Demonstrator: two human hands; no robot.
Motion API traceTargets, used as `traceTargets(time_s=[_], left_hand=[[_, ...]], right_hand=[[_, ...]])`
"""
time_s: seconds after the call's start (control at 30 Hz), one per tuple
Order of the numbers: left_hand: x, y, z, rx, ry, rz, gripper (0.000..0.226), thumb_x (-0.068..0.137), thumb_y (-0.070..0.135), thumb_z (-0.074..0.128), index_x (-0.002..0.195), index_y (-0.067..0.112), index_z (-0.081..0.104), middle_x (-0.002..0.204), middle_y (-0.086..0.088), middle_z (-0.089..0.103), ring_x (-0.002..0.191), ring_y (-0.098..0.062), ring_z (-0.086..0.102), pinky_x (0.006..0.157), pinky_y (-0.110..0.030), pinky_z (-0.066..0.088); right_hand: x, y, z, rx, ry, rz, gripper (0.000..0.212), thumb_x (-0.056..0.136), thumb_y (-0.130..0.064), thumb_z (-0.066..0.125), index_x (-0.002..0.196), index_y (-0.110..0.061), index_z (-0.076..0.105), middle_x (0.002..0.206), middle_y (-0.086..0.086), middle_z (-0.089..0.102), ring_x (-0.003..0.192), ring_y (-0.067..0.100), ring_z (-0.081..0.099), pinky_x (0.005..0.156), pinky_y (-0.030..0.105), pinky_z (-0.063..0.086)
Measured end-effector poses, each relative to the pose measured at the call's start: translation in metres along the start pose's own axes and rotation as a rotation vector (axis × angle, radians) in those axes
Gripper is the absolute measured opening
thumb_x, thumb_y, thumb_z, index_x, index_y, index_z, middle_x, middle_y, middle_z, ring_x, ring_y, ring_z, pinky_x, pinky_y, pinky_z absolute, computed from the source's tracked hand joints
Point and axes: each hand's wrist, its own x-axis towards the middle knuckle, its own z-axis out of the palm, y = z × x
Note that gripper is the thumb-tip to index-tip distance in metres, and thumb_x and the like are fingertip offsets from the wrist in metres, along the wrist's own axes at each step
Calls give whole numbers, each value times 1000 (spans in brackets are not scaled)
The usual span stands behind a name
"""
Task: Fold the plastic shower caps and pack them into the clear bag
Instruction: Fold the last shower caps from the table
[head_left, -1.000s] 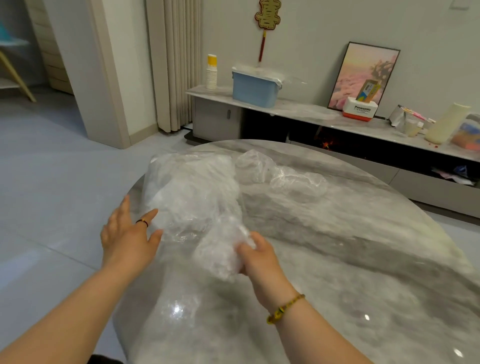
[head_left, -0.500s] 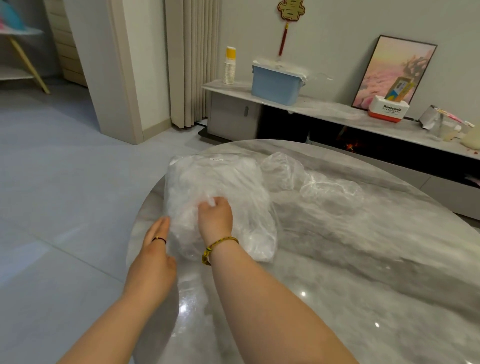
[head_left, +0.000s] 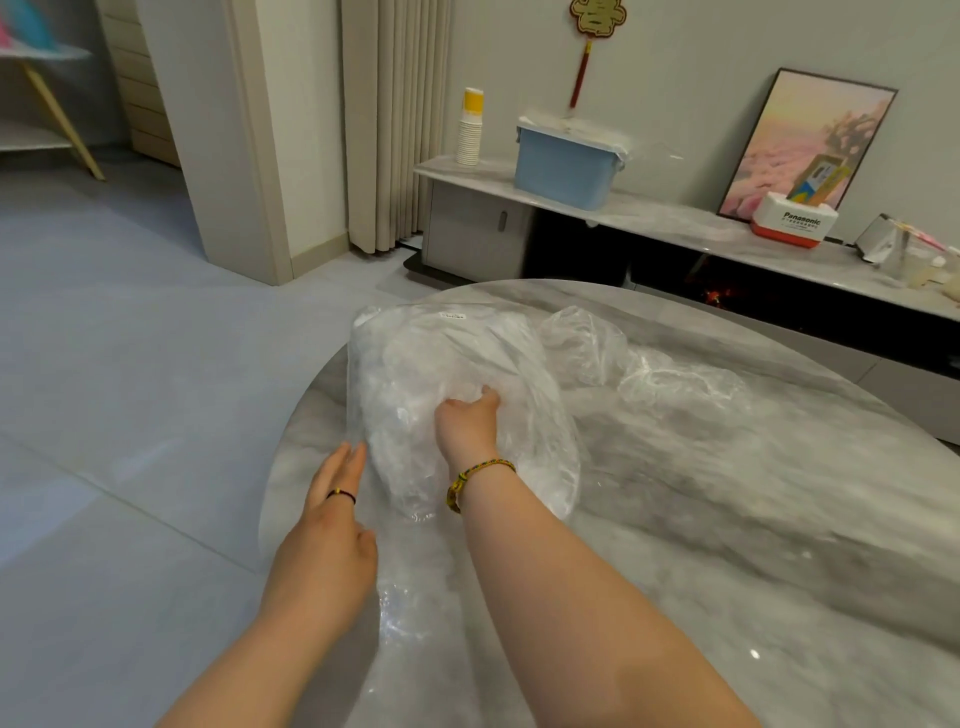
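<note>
The right grip (head_left: 467, 421) curls into plastic at the bag (head_left: 441, 353), its hold impossible to tell; loose caps (head_left: 675, 379) lie beyond-right on the surface (head_left: 727, 519), farther from the flat left grip (head_left: 332, 519).

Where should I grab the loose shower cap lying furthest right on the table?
Probably pinch the shower cap at its crinkled near edge, coming from above and the right: it lies crumpled low on the table, and another cap crowds its left.

Grey tiled floor (head_left: 130, 364); beige curtain (head_left: 395, 124) at 11 o'clock; low marble-topped cabinet (head_left: 675, 218) at 1 o'clock, framed picture (head_left: 800, 145) leaning on grey wall (head_left: 701, 78).
</note>
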Motion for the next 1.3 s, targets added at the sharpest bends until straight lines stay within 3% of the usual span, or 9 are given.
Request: traceTargets(time_s=[0.1, 0.2, 0.3, 0.4, 0.73, 0.93, 1.03, 1.17, 1.3], left_hand=[[-5, 9, -4, 194, 19, 26, 62, 95, 23, 46, 147, 27, 13, 155, 11, -7, 123, -17, 42, 105, -31, 29], [-13, 17, -4, 387, 136, 146, 50, 97, 33, 41, 145, 26, 27, 156, -6, 5, 140, -21, 14, 111, -33, -6], [-19, 27, 2, 377, 286, 422, 42, 80, 32, 46, 108, 12, 69, 126, -22, 55, 118, -28, 35, 110, -28, -4], [-30, 41, 27, 352, 128, 630, 42, 74, 34, 39, 106, 22, 63, 115, -11, 63, 107, -21, 42, 108, -24, 10], [-13, 45, 76, 532, -133, 652, 57, 95, 42, 23, 108, 12, 69, 112, -8, 67, 110, -14, 41, 111, -24, 2], [-8, 39, 88, 483, 26, 677, 69, 98, 45, 8, 112, 10, 66, 111, -6, 67, 107, -13, 44, 109, -24, 9], [-5, 40, 89, 475, 62, 706, 65, 98, 46, 9, 113, 11, 61, 110, -6, 68, 107, -13, 45, 111, -23, 6], [-8, 43, 84, 473, 53, 704, 55, 98, 47, 8, 121, 14, 44, 118, -9, 63, 120, -14, 40, 113, -27, 6], [-21, 55, 82, 413, 78, 856, 54, 98, 48, 11, 136, 17, 35, 134, -3, 40, 142, -1, 0, 115, -27, 5]], right_hand=[[-19, 5, -13, -110, -210, -68, 66, 94, -2, 35, 148, -12, -3, 151, 6, 21, 133, 23, 34, 105, 27, 31], [-36, 10, -34, -350, -237, -166, 62, 95, -6, 35, 148, -10, 2, 153, 7, 18, 137, 24, 29, 112, 33, 27], [-58, 16, -65, -514, -154, -393, 42, 95, -6, 36, 137, -8, 41, 138, 6, 47, 126, 19, 44, 99, 19, 33], [-68, 19, -110, -539, 119, -590, 27, 91, -4, 43, 108, -6, 64, 103, 8, 68, 96, 21, 60, 73, 21, 38], [35, 53, -254, -1224, 257, -320, 41, 95, -10, 40, 132, -25, 49, 156, 7, -2, 143, 27, -1, 114, 34, 6], [95, 41, -261, -1464, 263, -173, 48, 92, -4, 36, 137, -19, 40, 156, 6, 4, 143, 30, -4, 114, 45, -4], [101, 45, -264, -1404, 330, -213, 39, 89, -1, 38, 122, -14, 54, 130, 7, 50, 137, 26, 20, 115, 41, 2], [70, 62, -266, -1178, 429, -484, 26, 88, -2, 46, 103, -6, 67, 99, 14, 66, 112, 30, 50, 108, 29, 20], [-3, 97, -260, -1049, 269, -826, 16, 66, -14, 48, 68, -16, 64, 61, 2, 63, 56, 20, 63, 59, 19, 41]])
